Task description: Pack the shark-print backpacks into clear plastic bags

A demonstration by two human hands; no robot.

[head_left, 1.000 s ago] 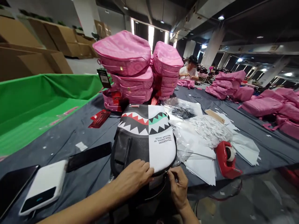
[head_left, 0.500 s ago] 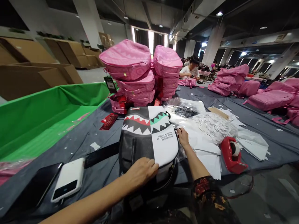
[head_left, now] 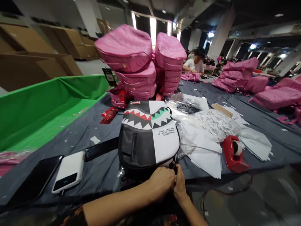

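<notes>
A black and white backpack [head_left: 138,144] with a shark-mouth print and red and green bands lies on its back in front of me. My left hand [head_left: 162,181] is closed in a fist at its near right corner. Right beside it, my right hand [head_left: 180,185] pinches at the same corner, the two hands touching. Just above the fingertips a small zipper pull [head_left: 173,164] shows. What exactly the fingers grip is partly hidden behind the knuckles. A black strap [head_left: 102,148] sticks out from the bag's left side.
Pink backpacks [head_left: 127,50] stand stacked behind. Right of the bag lie white papers [head_left: 204,160], paper slips [head_left: 216,124] and a red tape dispenser [head_left: 232,157]. A white power bank [head_left: 70,172] and a dark phone [head_left: 37,179] lie left, near a green-lined bin [head_left: 54,94].
My right hand has come from the bag's right side down to its near corner. My left hand has slid right off the front panel to meet it. The view has shifted slightly.
</notes>
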